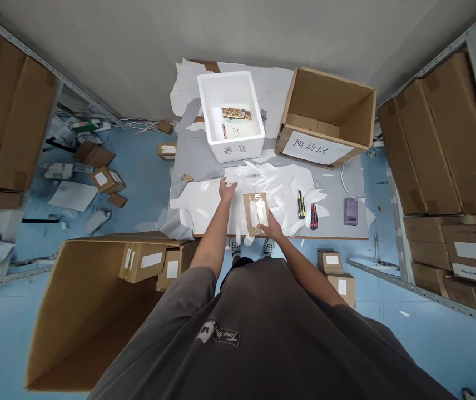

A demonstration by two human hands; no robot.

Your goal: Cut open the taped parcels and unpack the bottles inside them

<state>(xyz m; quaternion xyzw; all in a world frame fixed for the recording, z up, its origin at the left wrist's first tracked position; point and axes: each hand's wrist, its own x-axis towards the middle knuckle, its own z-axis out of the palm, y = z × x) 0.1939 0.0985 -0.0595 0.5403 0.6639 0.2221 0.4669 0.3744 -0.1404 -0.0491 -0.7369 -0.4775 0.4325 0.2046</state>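
Observation:
My right hand [272,226] grips the lower right corner of a small cardboard box [248,214]. Clear shiny tape and a white label run down the top of that box, which is over the front part of the table. My left hand [227,190] is apart from the box, up and to its left, with fingers spread and nothing in them. To the right of the box, a yellow-black box cutter [301,204] and a red-black box cutter [313,216] lie side by side. Torn white paper scraps [258,176] are strewn around the box.
At the back of the table [333,180] stand a white foam bin [238,151] holding packets and an open carton [325,147] with a handwritten label. A purple item [350,211] lies at the right. A large open carton [50,311] is at my left; shelves with cartons [442,150] flank the right.

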